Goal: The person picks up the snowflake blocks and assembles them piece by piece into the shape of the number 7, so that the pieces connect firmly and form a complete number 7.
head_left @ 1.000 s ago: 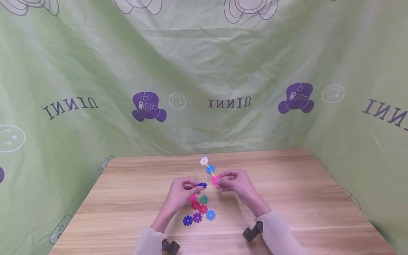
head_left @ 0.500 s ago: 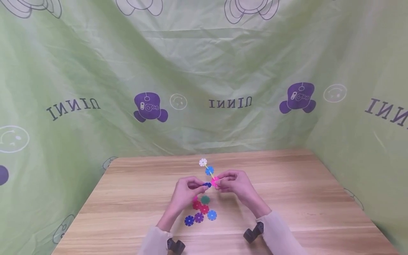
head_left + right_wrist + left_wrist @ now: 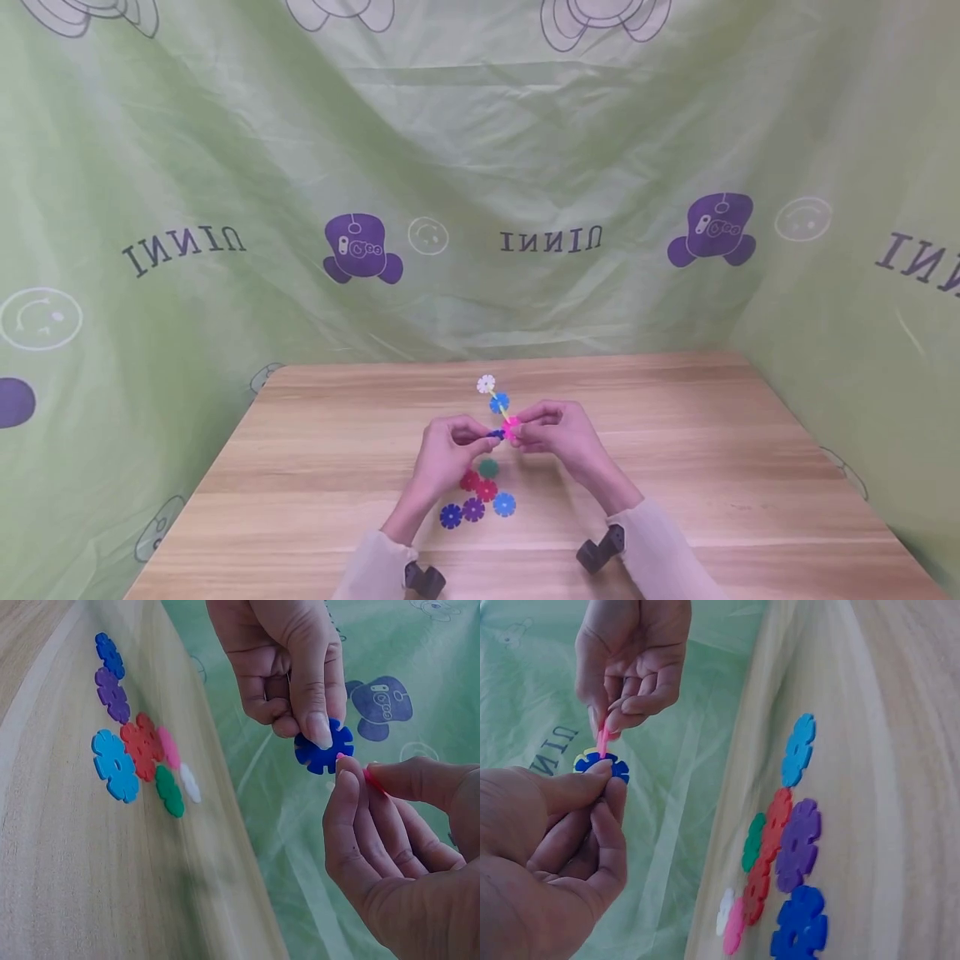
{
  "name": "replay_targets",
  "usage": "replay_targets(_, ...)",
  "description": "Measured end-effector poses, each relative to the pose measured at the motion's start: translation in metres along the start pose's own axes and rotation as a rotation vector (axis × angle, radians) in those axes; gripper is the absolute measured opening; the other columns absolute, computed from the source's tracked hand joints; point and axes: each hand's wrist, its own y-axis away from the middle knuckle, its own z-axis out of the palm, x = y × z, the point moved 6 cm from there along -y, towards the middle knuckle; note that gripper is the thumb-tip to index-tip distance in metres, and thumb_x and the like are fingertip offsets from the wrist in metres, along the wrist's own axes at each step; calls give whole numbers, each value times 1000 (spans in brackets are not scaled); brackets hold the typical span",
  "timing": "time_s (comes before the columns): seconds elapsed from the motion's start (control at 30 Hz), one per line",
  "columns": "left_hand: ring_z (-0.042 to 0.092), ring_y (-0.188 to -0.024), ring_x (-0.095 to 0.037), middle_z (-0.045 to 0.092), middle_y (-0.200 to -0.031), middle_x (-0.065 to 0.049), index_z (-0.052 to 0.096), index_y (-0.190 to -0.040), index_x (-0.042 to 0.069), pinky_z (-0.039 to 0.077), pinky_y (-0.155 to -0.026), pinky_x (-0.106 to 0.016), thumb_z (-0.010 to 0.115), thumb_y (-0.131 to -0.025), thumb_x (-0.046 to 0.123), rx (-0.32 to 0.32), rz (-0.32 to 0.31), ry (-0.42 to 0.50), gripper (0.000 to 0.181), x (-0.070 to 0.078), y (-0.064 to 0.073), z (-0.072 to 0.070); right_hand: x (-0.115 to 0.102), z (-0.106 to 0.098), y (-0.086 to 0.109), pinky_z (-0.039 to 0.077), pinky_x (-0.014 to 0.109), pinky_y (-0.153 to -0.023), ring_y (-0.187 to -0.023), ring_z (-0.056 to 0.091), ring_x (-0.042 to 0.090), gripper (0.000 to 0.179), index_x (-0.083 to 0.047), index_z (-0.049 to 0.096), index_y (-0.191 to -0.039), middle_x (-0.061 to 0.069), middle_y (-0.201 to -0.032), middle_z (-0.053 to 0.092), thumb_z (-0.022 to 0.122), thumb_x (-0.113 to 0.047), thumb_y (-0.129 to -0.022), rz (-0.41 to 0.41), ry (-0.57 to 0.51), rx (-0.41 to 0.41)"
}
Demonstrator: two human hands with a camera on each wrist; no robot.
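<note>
Above the table, my left hand pinches a dark blue notched plastic disc between thumb and forefinger. My right hand pinches a pink notched disc, mostly covered by its fingertips in the right wrist view. The pink disc's edge meets the rim of the blue one, and the two stand crosswise in the left wrist view. From the pink disc a joined chain runs up and away: a thin yellow piece, a light blue disc and a white disc at the end.
Below the hands, loose discs lie on the wooden table: green, two red, purple, dark blue, light blue, plus pink and white. A green printed curtain surrounds the table.
My left hand has carried the dark blue disc rightward until it meets the pink disc. The right hand keeps its hold on the pink disc with the chain. The head view has shifted slightly.
</note>
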Motion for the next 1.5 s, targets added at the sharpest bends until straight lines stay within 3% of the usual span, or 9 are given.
replay_targets(0.23,79,-87,-17,83,-95,-8,80,-93,10,59,-67,-20,83,-90,15,24,14,2,6,-2,5,8,0,0,3,67,42,-85,-86,79,22,25,8,71,-113,19,-99,80,74,0,-90,-6,19,-4)
replay_targets(0.43,80,-89,-15,83,-95,-6,80,-91,12,63,-81,-21,83,-90,16,55,50,-25,5,2,4,9,-2,-1,3,67,40,-84,-86,79,23,24,8,72,-113,18,-99,80,73,0,-90,-11,16,10)
replay_targets(0.77,79,-88,-15,83,-94,-6,80,-92,11,63,-80,-22,84,-90,17,69,56,-12,6,3,5,9,-1,-1,2,67,42,-86,-87,79,22,25,9,71,-114,18,-100,80,73,-1,-91,-27,7,-21)
replay_targets(1.03,78,-88,-14,83,-100,-3,80,-100,17,63,-78,-21,82,-92,21,8,115,-57,9,15,3,6,-1,-4,1,65,45,-92,-88,79,19,29,11,68,-118,13,-99,80,72,-3,-93,-25,-59,-83)
replay_targets(1.33,73,-92,-14,81,-105,-5,76,-113,11,60,-79,-22,83,-91,19,-60,124,-191,24,10,-3,-10,-2,-3,2,65,44,-91,-88,79,20,28,10,67,-119,14,-100,80,72,-1,-94,-29,-58,-54)
replay_targets(1.5,72,-96,-17,80,-108,-10,74,-116,6,60,-79,-23,79,-93,15,-86,107,-280,25,-2,-6,-16,-5,-7,1,67,38,-86,-86,79,20,27,9,68,-118,13,-97,80,71,-1,-93,-32,-24,-16)
